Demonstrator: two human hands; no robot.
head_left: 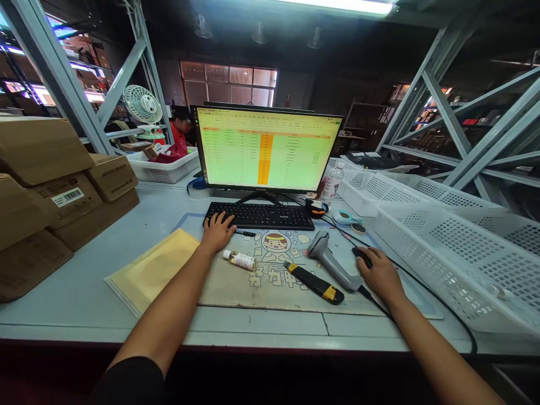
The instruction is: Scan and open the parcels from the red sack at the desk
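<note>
Right hand (379,273) grip cups the mouse (363,256) — left hand (217,230) flat, released, on the keyboard (259,215)

Head camera, looking forward and down (close) over desk (84,292), toward monitor (265,149).

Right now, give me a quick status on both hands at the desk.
Left hand flat on keyboard. Right hand over mouse. Scanner, knife and small bottle lie between them.
</note>
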